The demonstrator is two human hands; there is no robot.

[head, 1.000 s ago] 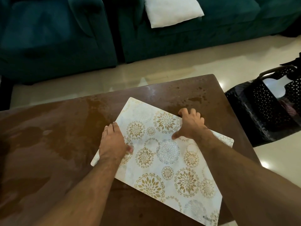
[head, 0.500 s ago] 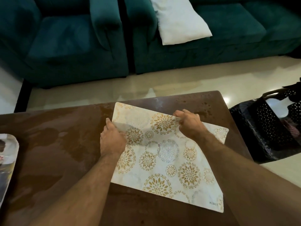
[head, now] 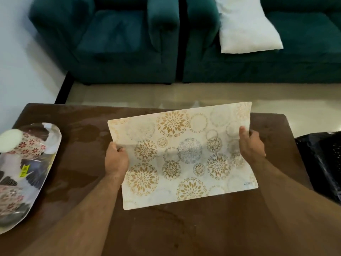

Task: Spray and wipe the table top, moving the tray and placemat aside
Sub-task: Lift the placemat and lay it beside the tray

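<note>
The white placemat [head: 184,156] with gold flower circles is lifted off the brown table top [head: 84,145], its far edge raised and its near edge low over the wood. My left hand [head: 116,158] grips its left edge and my right hand [head: 251,144] grips its right edge, thumbs on top. The table surface looks wet in patches. A patterned tray [head: 38,174] sits at the table's left end, carrying floral cups [head: 27,145]; part of it is cut off by the frame.
A black perforated basket [head: 321,163] stands off the table's right edge. Beyond the table lie a pale floor strip and two teal sofas [head: 118,39], one with a white cushion [head: 245,26].
Both hands went from pressing and turning the placemat flat on the table to gripping its side edges and lifting it. The view shifted, bringing the tray into sight at left.
</note>
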